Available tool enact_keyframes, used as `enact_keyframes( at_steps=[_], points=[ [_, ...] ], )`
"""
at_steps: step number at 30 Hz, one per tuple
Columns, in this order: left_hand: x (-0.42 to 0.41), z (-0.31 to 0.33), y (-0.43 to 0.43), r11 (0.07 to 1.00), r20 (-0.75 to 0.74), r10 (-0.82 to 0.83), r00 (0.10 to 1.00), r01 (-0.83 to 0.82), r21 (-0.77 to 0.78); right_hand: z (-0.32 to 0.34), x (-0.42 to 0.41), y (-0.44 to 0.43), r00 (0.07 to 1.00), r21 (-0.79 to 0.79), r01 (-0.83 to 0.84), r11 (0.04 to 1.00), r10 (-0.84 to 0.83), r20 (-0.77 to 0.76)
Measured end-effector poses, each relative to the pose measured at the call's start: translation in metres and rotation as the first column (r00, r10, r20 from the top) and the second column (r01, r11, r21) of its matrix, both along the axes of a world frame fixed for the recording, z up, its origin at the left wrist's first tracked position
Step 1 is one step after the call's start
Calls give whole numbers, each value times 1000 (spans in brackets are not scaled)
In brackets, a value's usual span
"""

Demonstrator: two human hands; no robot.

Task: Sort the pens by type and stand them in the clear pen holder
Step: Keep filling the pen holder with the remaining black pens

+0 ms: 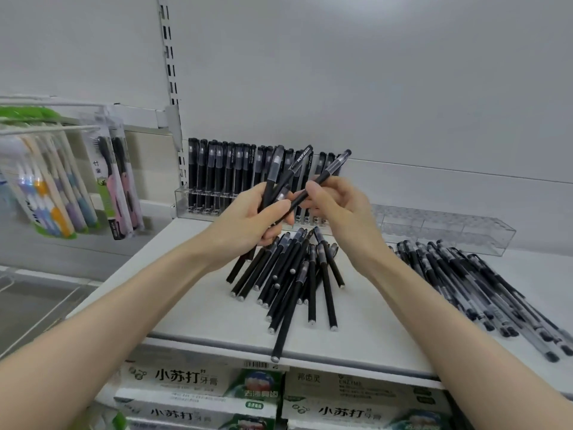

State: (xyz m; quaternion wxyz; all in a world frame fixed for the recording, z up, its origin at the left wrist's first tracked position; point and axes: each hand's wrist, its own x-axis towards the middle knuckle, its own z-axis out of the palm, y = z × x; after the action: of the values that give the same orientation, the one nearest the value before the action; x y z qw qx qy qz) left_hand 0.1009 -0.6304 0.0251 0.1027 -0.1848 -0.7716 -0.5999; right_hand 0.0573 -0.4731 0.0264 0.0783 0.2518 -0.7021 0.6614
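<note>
Over a white shelf of loose pens, the left hand grips a pen bundle; the right hand pinches a single pen.

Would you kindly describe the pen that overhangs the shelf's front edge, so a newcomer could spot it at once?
On the white store shelf, find the heap of matte black pens in the middle. The one you want is the matte black pen lying nearest the front, just above the barcode label. It alone pokes its silver-tipped end over the shelf's grey front edge.
</note>
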Motion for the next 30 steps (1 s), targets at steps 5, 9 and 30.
enact_keyframes(
  at_steps=[5,9,30],
  points=[
    [-27,6,-14,999,-31,24,999,-26,-44,20,-20,-20,992,-178,126,976,-123,28],
    [-52,4,-37,989,-63,133,989,-129,69,29,-36,-26,974,-210,215,954,-224,-19],
    [-75,-16,-36,985,25,-2,1000,-3,175,20,-80,-26,766,196,553,810,-401,-502]
  ],
)
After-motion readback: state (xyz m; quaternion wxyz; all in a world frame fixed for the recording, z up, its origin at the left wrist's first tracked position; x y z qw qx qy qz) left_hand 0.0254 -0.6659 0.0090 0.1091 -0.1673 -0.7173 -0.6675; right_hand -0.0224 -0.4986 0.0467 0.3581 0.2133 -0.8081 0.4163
